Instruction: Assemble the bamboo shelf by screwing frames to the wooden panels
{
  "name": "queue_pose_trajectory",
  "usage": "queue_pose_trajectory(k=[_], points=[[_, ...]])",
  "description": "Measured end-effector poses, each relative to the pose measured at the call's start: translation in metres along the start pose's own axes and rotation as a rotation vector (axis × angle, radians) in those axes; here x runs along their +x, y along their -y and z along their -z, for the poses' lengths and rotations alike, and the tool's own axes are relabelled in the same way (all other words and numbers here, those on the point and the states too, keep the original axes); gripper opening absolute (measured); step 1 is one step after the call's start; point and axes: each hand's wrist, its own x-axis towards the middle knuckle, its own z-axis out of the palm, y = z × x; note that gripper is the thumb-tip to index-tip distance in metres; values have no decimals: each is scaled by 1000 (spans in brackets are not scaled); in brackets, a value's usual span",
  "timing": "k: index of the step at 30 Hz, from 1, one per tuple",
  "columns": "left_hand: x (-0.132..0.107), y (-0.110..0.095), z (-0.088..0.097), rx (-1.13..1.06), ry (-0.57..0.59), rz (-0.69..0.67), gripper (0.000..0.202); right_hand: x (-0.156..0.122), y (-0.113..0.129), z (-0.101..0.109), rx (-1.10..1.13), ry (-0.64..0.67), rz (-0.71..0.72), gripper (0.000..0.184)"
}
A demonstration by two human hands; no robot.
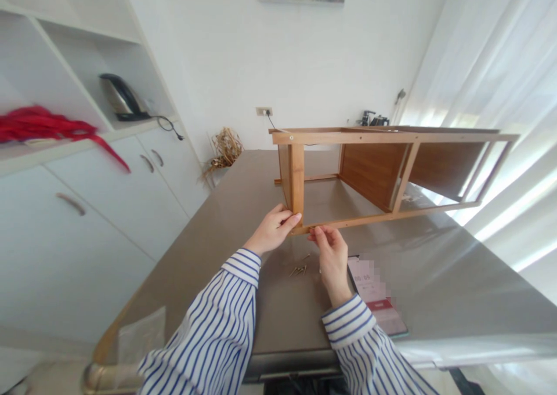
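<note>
A wooden shelf frame (pixel 297 177) lies on its side across the table, its long rails running to the right and brown panels set inside. My left hand (pixel 272 229) is closed around the near left corner, with the thumb pressed on the wood. Just right of it, my right hand (pixel 333 256) pinches at the lower rail with thumb and fingertips together. What sits between those fingertips is too small to make out. Several loose screws (pixel 299 270) lie on the table below, between my wrists.
A phone (pixel 376 299) with a lit screen rests beside my right wrist. A clear plastic bag (pixel 143 331) is at the table's front left. Behind stand dried plants (pixel 226 148); a kettle (pixel 120 96) and red fabric (pixel 43 122) occupy the left shelves.
</note>
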Motion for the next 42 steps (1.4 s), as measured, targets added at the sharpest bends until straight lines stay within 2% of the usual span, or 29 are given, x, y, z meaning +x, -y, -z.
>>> queue_pose_trajectory(k=[3, 7, 14, 16, 20, 22, 25, 31, 37, 42], points=[[1, -5, 2, -22, -5, 11, 44, 0, -1, 4, 80, -44, -61, 30], [3, -11, 5, -50, -9, 16, 44, 1, 1, 7, 180, -41, -127, 31], [5, -16, 5, -67, -37, 30, 44, 10, 3, 1, 312, -96, -116, 32], [1, -14, 7, -84, -13, 19, 42, 11, 2, 0, 328, -109, -110, 31], [-13, -9, 13, -116, 109, -54, 33, 10, 2, 0, 353, -124, -101, 29], [-20, -8, 15, -103, 139, -94, 43, 10, 3, 0, 366, -130, -97, 28], [-23, -7, 12, -51, 111, -116, 51, 10, 4, 0, 379, -139, -94, 27], [-12, -4, 0, 3, -5, -129, 18, 10, 9, 1, 409, -150, -89, 27], [-11, -11, 1, -44, -37, -174, 12, 6, 17, 1, 435, -163, -27, 22], [-15, -15, 7, -111, 11, -54, 18, 4, 19, -5, 418, -193, 10, 22]])
